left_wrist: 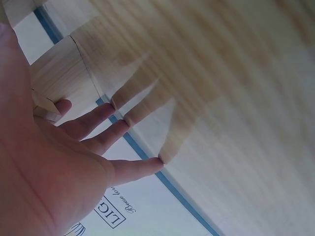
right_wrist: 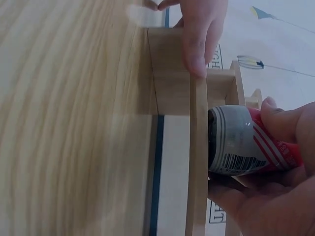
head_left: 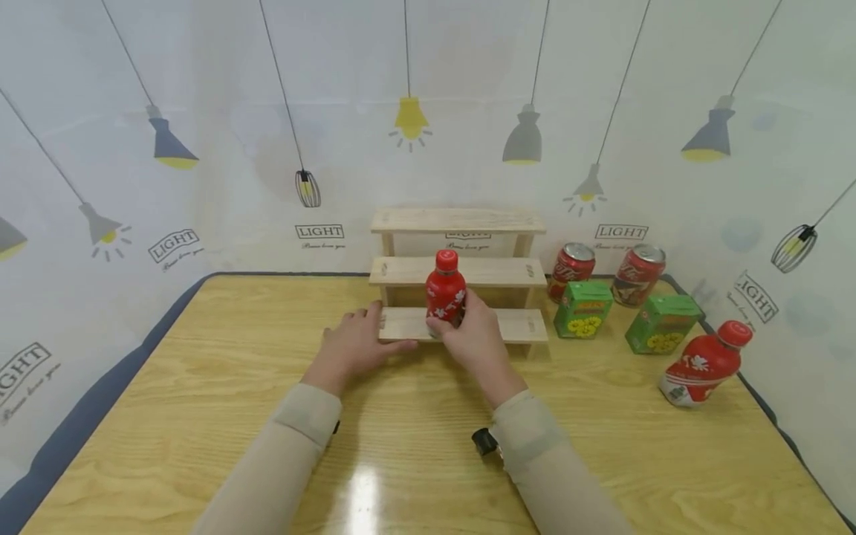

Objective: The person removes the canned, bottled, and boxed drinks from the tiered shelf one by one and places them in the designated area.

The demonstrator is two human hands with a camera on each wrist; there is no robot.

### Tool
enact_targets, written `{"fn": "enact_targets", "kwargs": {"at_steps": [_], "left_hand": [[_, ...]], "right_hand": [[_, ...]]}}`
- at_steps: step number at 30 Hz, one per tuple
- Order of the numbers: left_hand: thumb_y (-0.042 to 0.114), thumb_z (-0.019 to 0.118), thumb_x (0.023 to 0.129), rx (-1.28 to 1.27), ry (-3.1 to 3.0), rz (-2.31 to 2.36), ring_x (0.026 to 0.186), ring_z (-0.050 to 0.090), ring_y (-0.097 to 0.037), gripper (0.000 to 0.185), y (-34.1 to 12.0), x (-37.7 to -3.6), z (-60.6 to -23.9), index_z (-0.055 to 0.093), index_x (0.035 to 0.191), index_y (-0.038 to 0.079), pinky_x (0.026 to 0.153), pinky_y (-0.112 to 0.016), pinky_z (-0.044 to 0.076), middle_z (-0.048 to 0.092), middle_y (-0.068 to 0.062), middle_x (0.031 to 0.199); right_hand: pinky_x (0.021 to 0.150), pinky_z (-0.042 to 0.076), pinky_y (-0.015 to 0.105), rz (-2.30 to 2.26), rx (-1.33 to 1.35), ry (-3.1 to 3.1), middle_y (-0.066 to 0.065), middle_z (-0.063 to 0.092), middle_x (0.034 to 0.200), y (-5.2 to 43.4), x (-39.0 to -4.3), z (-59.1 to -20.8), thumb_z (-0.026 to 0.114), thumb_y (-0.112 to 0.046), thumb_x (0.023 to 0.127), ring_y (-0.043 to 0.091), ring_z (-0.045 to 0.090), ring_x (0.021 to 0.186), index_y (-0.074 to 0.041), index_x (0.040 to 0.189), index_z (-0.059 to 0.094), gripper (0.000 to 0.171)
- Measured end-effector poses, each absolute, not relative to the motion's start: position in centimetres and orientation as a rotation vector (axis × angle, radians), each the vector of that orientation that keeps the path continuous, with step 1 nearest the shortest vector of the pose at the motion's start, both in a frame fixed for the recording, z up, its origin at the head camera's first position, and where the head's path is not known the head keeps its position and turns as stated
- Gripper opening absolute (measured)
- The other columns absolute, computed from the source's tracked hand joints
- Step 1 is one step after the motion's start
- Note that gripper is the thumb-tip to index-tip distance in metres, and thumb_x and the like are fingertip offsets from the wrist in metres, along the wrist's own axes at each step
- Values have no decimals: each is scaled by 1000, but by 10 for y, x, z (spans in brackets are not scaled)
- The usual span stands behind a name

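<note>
Now, step in hand: a red bottle [head_left: 445, 296] is being stood on the lowest step of the wooden stepped shelf [head_left: 460, 272], which stands at the back of the counter [head_left: 200, 416].
Right hand [head_left: 472, 336]: fingers and thumb curled round the bottle's lower body; the right wrist view shows its base [right_wrist: 231, 140] against the step's board.
Left hand [head_left: 353, 343]: fingers straight and spread, resting on the counter with the tips on the left end of the lowest step, apparently steadying the shelf.
Doing it well: judged from here, keep the bottle upright, seat its base flat and well back from the front edge, and let go only once it stands alone; keep the left hand pressing so the shelf does not slide.
Count, red bottles: two, one in hand, one lying tilted [head_left: 704, 364] at the right.
Count, cans: two [head_left: 571, 269] [head_left: 638, 273].
Count, green cartons: two [head_left: 585, 309] [head_left: 662, 322].
Count, shelf steps: three.
</note>
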State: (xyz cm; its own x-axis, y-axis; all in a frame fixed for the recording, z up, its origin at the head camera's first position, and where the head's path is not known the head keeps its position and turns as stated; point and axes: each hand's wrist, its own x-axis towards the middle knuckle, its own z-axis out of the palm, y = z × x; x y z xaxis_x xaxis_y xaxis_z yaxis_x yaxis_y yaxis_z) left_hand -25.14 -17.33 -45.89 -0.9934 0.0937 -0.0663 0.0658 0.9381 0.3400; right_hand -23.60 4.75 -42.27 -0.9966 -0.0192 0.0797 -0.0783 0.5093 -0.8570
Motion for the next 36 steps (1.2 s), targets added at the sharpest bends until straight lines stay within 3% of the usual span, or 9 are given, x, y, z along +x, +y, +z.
{"fn": "enact_targets", "kwargs": {"at_steps": [12,17,21,30,36], "left_hand": [[96,56,80,142,2999,522,150,46,-45,121,-172,-241,-464,30,166,15,115,-84,33,48,-22,163],[96,54,80,142,3006,558,153,43,-46,122,-171,-244,-461,27,168,15,117,-86,27,45,-22,165],[94,57,81,141,3017,542,150,46,-45,119,-170,-250,-459,29,165,15,116,-85,30,48,-21,163],[95,55,80,152,2993,549,149,47,-46,119,-171,-253,-462,29,165,17,116,-85,30,48,-21,163],[91,59,83,143,2989,565,149,46,-47,117,-173,-251,-460,27,166,16,116,-86,28,48,-23,163]], "right_hand": [[125,44,57,1458,-25,-2765,19,62,152,106,-232,-428,80,-31,97,38,58,144,-7,148,50,64],[123,45,58,1395,-11,-2787,22,60,152,123,-234,-422,80,-33,97,40,58,143,-6,148,48,66],[122,46,58,1405,-14,-2798,23,58,154,135,-234,-418,78,-34,99,41,57,143,-5,151,45,68],[123,46,58,1495,-84,-2737,24,52,159,161,-218,-422,75,-28,101,44,53,147,-5,158,38,72],[122,47,59,1548,-149,-2615,25,48,161,182,-203,-422,74,-25,101,45,51,148,-6,163,24,81]]}}
